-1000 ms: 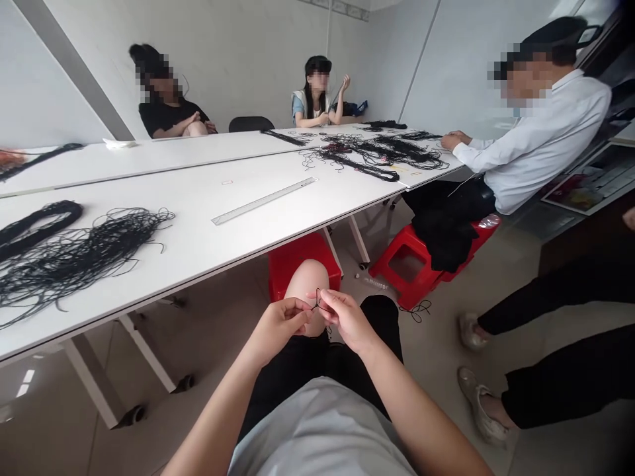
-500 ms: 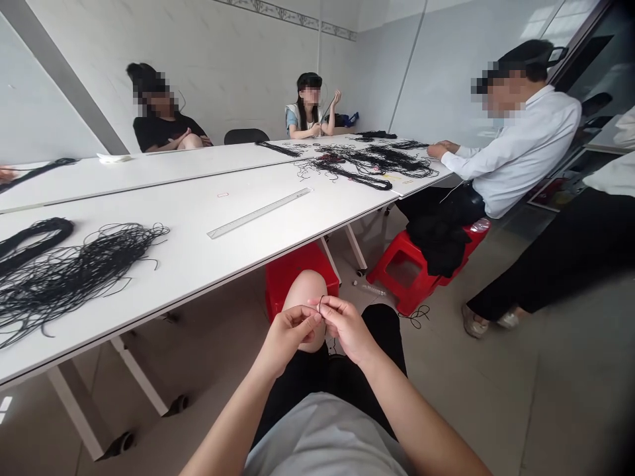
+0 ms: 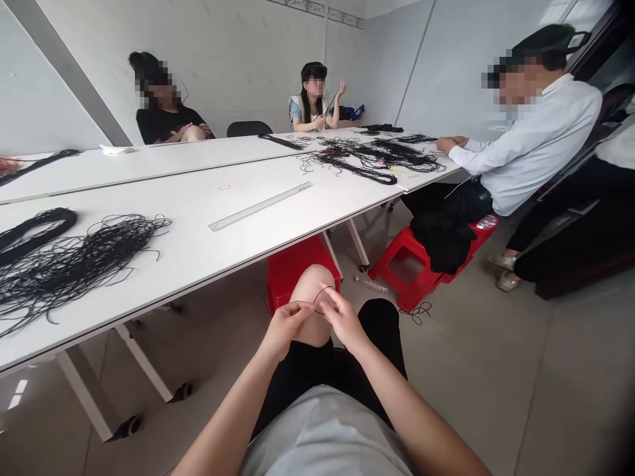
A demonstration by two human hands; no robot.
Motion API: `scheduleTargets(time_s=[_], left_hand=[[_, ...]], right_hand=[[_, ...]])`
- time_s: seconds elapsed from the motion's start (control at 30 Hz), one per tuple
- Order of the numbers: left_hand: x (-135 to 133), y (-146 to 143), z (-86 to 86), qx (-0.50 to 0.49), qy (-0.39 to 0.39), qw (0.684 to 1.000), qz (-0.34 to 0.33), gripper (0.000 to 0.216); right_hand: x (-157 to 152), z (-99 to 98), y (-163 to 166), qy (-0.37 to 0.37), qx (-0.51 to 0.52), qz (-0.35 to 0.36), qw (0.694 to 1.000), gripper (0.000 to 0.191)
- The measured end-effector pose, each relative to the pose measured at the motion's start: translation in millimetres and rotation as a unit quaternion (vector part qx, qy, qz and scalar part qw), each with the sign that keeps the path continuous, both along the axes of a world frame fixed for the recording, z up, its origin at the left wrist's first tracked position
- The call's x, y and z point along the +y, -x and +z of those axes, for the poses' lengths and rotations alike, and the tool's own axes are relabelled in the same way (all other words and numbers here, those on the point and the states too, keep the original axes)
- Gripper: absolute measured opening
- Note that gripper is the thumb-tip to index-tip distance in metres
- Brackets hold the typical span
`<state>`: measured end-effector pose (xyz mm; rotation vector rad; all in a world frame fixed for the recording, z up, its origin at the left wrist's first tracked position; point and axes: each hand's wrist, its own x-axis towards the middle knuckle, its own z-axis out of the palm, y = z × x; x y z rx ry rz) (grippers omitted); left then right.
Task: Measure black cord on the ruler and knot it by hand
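Over one bare knee (image 3: pixel 311 289): left hand (image 3: pixel 284 329) and right hand (image 3: pixel 344 323), close together, fingertips pinching a thin black cord loop (image 3: pixel 320 288), raised for two-handed handling.

A pale grey top (image 3: pixel 325 433) is worn, and it is seen only across the chest and stomach. Black cloth (image 3: pixel 317 373) is worn over the thighs; whether it is shorts or a skirt cannot be told. The left knee (image 3: pixel 310 297) is left uncovered. Both forearms, the left forearm (image 3: pixel 225 416) and the right forearm (image 3: pixel 407 416), are bare, as are the left hand (image 3: pixel 285 330) and the right hand (image 3: pixel 344 324).
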<state>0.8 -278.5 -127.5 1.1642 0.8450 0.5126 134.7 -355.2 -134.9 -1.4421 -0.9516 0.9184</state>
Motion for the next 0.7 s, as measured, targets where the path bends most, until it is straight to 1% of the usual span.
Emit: scheduleTargets(time_s=[0.1, 0.17, 0.23, 0.27, 0.33, 0.37, 0.43, 0.47, 0.5, 0.53, 0.57, 0.6, 0.63, 0.7], left_hand=[[5, 0, -5.9, 0.039, -0.048, 0.998, 0.004, 0.036], [10, 0, -7.9, 0.058, -0.071, 0.996, 0.016, 0.038], [15, -1, -9.5, 0.070, -0.084, 0.994, 0.025, 0.038], [17, -1, -10.4, 0.074, -0.087, 0.993, 0.026, 0.038], [19, -2, -12.6, 0.082, -0.092, 0.992, 0.029, 0.038], [19, -2, -13.8, 0.086, -0.093, 0.991, 0.030, 0.038], [18, -3, -16.3, 0.092, -0.097, 0.990, 0.036, 0.038], [17, -4, -17.5, 0.094, -0.100, 0.990, 0.040, 0.037], [16, -5, -18.6, 0.097, -0.104, 0.989, 0.044, 0.037], [15, -6, -19.7, 0.099, -0.107, 0.988, 0.048, 0.037], [14, -7, -20.7, 0.100, -0.111, 0.987, 0.051, 0.036], [13, -8, -21.6, 0.102, -0.115, 0.987, 0.053, 0.036], [13, -8, -22.5, 0.103, -0.118, 0.986, 0.054, 0.035], [13, -9, -23.7, 0.107, -0.123, 0.985, 0.056, 0.034]], right_hand=[[3, -10.9, -10, 0.006, -0.094, -0.007, 0.995, 0.057], [5, -20.2, -23, 0.026, -0.165, -0.025, 0.986, 0.060], [6, -30.6, -41, 0.078, -0.242, -0.050, 0.966, 0.061], [5, -35.5, -49, 0.113, -0.280, -0.060, 0.951, 0.059], [-1, -42.9, -61, 0.147, -0.323, -0.073, 0.932, 0.052], [-5, -44.9, -63, 0.152, -0.337, -0.078, 0.926, 0.047], [-13, -45.6, -55, 0.140, -0.357, -0.090, 0.919, 0.043], [-16, -44.8, -46, 0.119, -0.371, -0.098, 0.916, 0.043], [-19, -43.8, -35, 0.090, -0.385, -0.107, 0.912, 0.044], [-20, -42.9, -22, 0.041, -0.409, -0.118, 0.904, 0.045], [-20, -42.4, -9, -0.004, -0.434, -0.120, 0.893, 0.047], [-20, -42.4, 4, -0.032, -0.457, -0.112, 0.882, 0.050], [-19, -43.0, 15, -0.044, -0.476, -0.104, 0.872, 0.053], [-17, -45.3, 30, -0.041, -0.503, -0.089, 0.859, 0.060]])
